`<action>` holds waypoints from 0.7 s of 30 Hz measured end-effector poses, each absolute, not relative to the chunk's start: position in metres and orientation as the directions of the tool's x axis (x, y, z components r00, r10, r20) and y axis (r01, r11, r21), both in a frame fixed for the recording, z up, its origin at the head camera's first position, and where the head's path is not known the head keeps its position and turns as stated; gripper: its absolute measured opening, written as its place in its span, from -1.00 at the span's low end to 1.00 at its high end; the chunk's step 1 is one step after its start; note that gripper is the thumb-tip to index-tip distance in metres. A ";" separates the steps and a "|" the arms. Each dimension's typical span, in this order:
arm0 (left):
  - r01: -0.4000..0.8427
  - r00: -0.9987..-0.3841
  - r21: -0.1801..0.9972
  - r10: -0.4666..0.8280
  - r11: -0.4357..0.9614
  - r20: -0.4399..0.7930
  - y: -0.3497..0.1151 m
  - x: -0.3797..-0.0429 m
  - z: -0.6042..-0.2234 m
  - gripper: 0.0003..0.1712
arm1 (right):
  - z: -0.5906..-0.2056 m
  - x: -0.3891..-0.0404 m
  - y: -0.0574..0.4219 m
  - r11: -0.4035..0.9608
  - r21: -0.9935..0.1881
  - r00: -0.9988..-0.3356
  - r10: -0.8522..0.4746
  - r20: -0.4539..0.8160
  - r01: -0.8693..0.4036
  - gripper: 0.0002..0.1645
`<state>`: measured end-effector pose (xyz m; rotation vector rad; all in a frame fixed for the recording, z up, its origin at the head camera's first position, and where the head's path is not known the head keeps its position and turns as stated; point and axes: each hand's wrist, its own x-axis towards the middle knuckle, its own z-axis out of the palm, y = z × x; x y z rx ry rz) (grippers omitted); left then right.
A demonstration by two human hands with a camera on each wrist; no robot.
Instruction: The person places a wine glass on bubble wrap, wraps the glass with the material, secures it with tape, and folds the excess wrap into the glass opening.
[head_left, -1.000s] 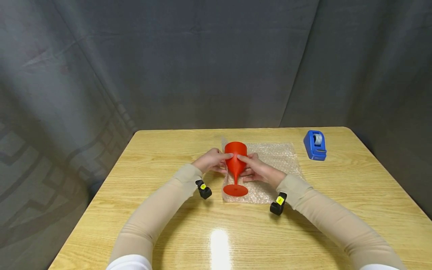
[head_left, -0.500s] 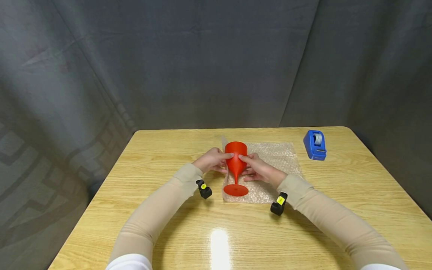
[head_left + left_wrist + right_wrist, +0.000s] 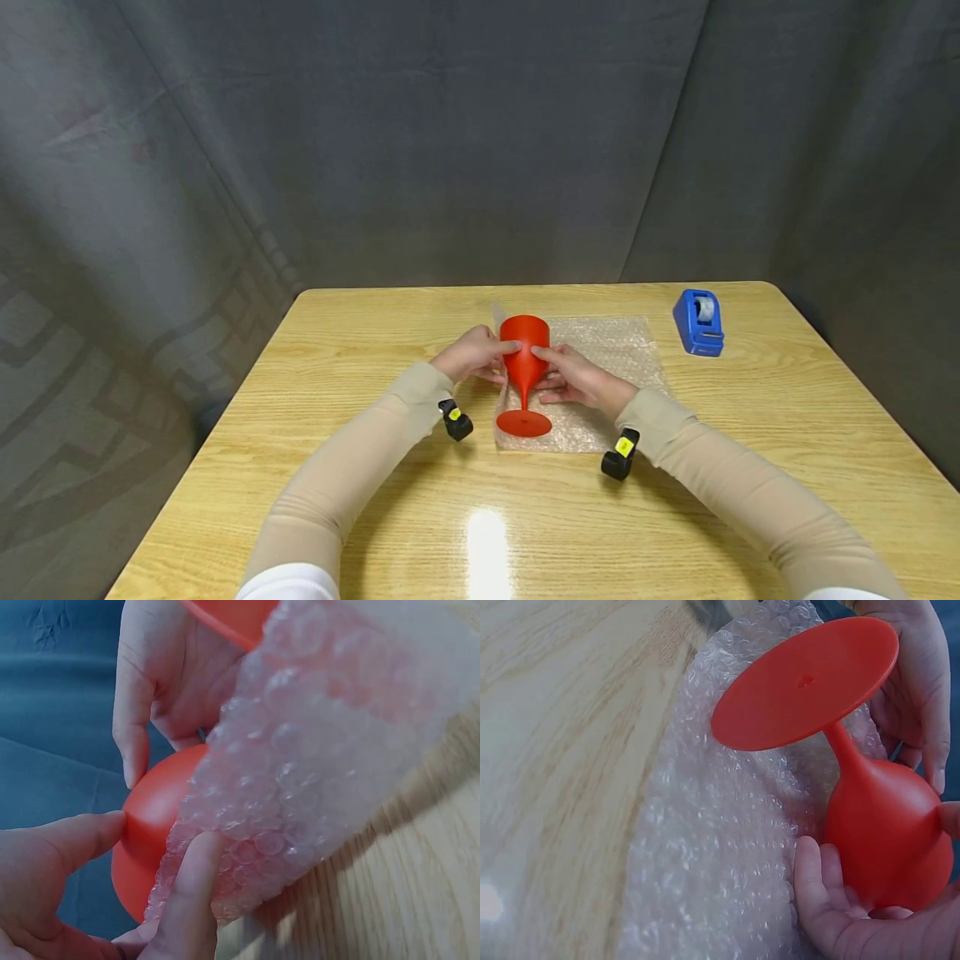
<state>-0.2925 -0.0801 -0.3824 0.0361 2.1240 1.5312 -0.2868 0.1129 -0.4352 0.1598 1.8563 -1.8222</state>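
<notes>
A red goblet (image 3: 526, 367) lies on its side on a sheet of bubble wrap (image 3: 611, 346), its round foot (image 3: 802, 682) toward me and its bowl away. My left hand (image 3: 474, 354) has its thumb on the bowl, while its fingers press a raised flap of bubble wrap (image 3: 262, 772) against the goblet's left side. From the other side my right hand (image 3: 577, 377) grips the bowl, thumb on top and fingers curled underneath, close over the wrap. In the left wrist view the flap hides much of the goblet.
A blue tape dispenser (image 3: 699, 323) with a roll of clear tape stands at the back right of the wooden table (image 3: 390, 517). Behind the table's far edge hangs a dark grey curtain (image 3: 450, 150). Each wrist carries a small black camera (image 3: 617, 457).
Both hands keep their places on the goblet. The left thumb has shifted very slightly to the right on the bowl; the goblet and the bubble wrap stay practically where they were.
</notes>
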 end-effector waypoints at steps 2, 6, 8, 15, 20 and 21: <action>-0.260 -0.868 0.892 0.315 0.369 -0.383 -0.079 -0.292 -0.381 -0.58 | -0.432 -0.286 0.112 0.074 -0.891 -0.847 -0.285 -0.449 0.448 -0.51; -0.239 -0.871 0.895 0.325 0.377 -0.369 -0.078 -0.292 -0.378 -0.53 | -0.439 -0.289 0.113 0.060 -0.891 -0.844 -0.296 -0.447 0.451 -0.51; -0.227 -0.873 0.897 0.330 0.379 -0.360 -0.077 -0.291 -0.377 -0.53 | -0.434 -0.286 0.115 0.063 -0.891 -0.838 -0.316 -0.444 0.449 -0.53; -0.194 -0.884 0.896 0.325 0.399 -0.336 -0.074 -0.288 -0.375 -0.57 | -0.423 -0.283 0.120 0.083 -0.897 -0.828 -0.354 -0.434 0.434 -0.45; -0.189 -0.885 0.893 0.323 0.408 -0.334 -0.073 -0.288 -0.375 -0.58 | -0.423 -0.288 0.122 0.115 -0.903 -0.852 -0.299 -0.429 0.414 -0.32; -0.188 -0.886 0.892 0.322 0.411 -0.335 -0.073 -0.288 -0.374 -0.57 | -0.421 -0.287 0.122 0.128 -0.907 -0.857 -0.296 -0.421 0.402 -0.31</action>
